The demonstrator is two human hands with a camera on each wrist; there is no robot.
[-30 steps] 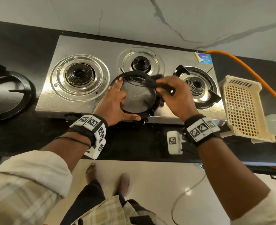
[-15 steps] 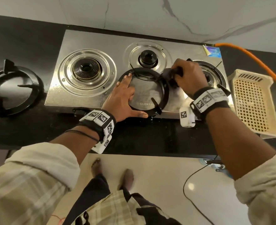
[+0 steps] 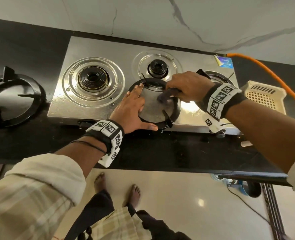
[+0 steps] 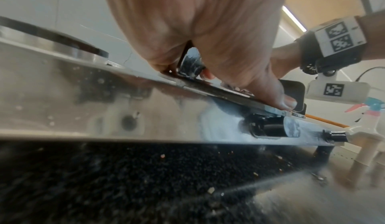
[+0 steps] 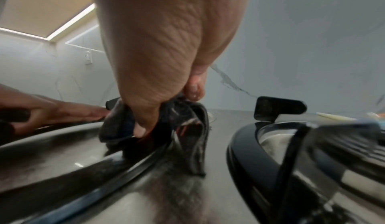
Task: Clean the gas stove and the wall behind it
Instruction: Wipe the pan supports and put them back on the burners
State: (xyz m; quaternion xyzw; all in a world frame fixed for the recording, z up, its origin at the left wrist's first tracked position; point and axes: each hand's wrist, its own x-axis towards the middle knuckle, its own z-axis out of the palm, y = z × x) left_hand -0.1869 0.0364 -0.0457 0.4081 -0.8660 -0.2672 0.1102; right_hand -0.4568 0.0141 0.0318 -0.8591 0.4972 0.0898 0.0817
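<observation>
A steel three-burner gas stove (image 3: 119, 54) stands on a black counter against the marbled wall (image 3: 160, 18). A loose black pan support ring (image 3: 175, 116) lies on the stove's front middle. My left hand (image 3: 134, 108) lies flat with straight fingers on the ring's left side, thumb along its front edge (image 4: 285, 103). My right hand (image 3: 186, 85) grips a dark cloth (image 3: 165, 97) and presses it on the ring's right part; in the right wrist view the cloth (image 5: 187, 128) is bunched under the fingers on the ring (image 5: 104, 168).
A second pan support (image 3: 13, 97) lies on the counter left of the stove. Another support (image 5: 260, 161) sits on the right burner. A cream plastic basket (image 3: 264, 96) and an orange gas hose (image 3: 264, 70) are on the right. A spray bottle (image 4: 373, 110) stands beyond the stove.
My right hand has slid the cloth from the ring's far right edge down and left onto the ring's inner right side. The left hand has stayed flat on the ring.
</observation>
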